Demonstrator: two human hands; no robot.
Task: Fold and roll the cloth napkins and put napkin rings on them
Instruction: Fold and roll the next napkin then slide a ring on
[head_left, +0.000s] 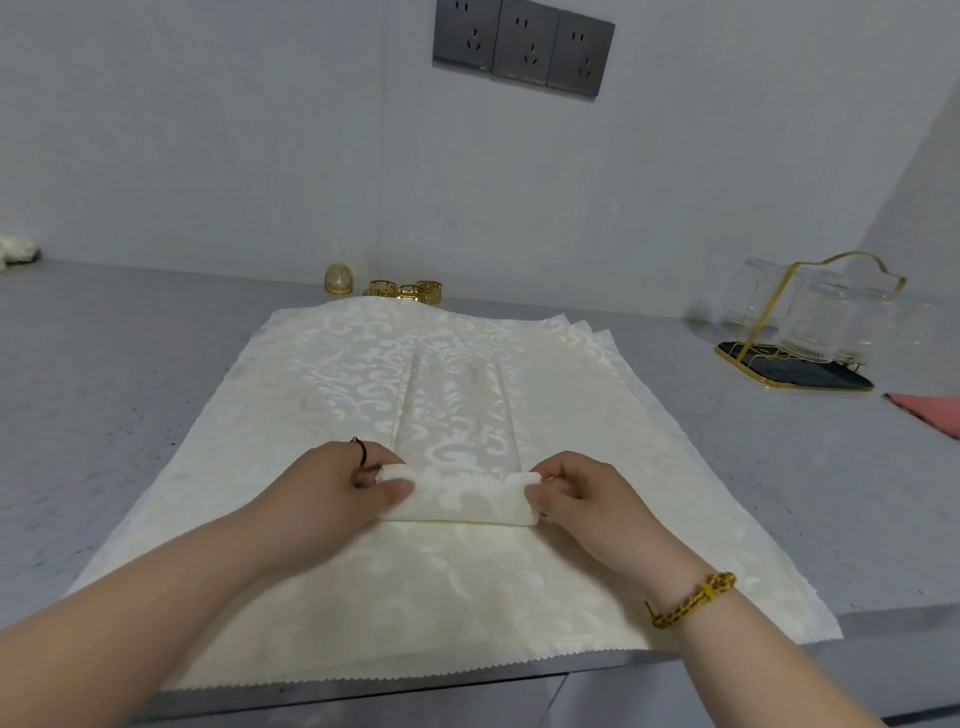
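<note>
The left hand (332, 486) and right hand (579, 491) are each pinching an end of the folded napkin (460, 501), seemingly just beginning its roll, with most of the strip lying flat beyond the fingers, the napkin rings (408, 291) waiting unused farther beyond, and more flat napkins (208, 519) lying underneath.

Cream damask napkin (457, 415), a narrow folded strip with near end rolled, atop spread napkins (260, 467); gold napkin rings (408, 290) beyond.

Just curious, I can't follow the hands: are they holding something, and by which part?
The folded napkin, by its rolled-up near end. The left-hand grip pinches the roll's left end, the right-hand grip its right end.
</note>
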